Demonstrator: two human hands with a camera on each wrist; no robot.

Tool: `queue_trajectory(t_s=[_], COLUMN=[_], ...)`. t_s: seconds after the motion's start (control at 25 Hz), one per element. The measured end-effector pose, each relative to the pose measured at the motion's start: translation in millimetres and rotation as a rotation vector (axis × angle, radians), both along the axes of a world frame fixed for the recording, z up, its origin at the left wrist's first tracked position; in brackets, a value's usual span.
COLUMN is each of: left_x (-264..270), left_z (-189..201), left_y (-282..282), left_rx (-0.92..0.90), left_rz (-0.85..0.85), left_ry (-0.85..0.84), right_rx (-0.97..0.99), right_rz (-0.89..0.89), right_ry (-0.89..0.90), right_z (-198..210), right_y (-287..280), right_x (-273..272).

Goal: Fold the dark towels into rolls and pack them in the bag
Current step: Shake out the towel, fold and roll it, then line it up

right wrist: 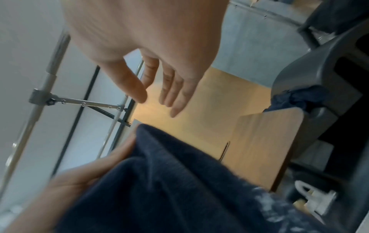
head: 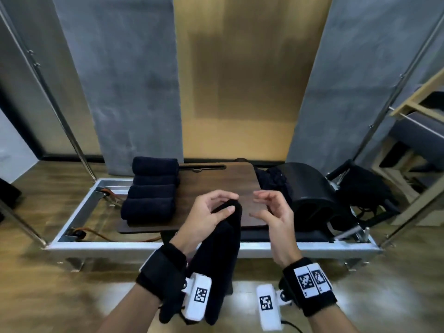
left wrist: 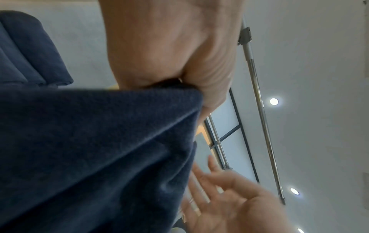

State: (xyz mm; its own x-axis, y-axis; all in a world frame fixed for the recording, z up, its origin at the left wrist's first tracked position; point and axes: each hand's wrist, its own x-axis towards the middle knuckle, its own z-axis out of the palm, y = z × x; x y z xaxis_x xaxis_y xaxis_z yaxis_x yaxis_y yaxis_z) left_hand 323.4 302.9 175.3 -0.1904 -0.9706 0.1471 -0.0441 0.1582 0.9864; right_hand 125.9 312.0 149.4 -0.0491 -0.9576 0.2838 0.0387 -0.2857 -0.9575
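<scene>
Left hand pinched the hanging towel by one corner, right hand loose and empty nearby; a slip could drop it to the floor.

No words, brand names or numbers can be read anywhere; the only markings are black-and-white square code patterns on the white wrist-mounted camera housings and on the black fabric wristband behind the right hand.
</scene>
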Motion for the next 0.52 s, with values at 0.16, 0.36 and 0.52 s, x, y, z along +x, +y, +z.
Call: queue_trajectory(t_s=[0.16, 0.36, 0.52], left_x=[31.3, 78.9, 74.2], left_z=[15.8, 17.6, 10.9], left_y=[22.9, 37.1, 45.6], left_rx=[-0.091, 0.030, 0.000], left_rz=[-0.087, -0.028, -0.072], left_ry=[-0.006, 0.105, -0.132], right_rx=[0.103, 0.065, -0.130], right_rz=[0.350, 0.304, 0.342], right_ry=[0.361, 0.285, 0.392], right_z=[-1.9, 14.5, 32.6], right_y=[4.3, -2.2, 3.4], right_x=[26.7, 44.9, 72.3])
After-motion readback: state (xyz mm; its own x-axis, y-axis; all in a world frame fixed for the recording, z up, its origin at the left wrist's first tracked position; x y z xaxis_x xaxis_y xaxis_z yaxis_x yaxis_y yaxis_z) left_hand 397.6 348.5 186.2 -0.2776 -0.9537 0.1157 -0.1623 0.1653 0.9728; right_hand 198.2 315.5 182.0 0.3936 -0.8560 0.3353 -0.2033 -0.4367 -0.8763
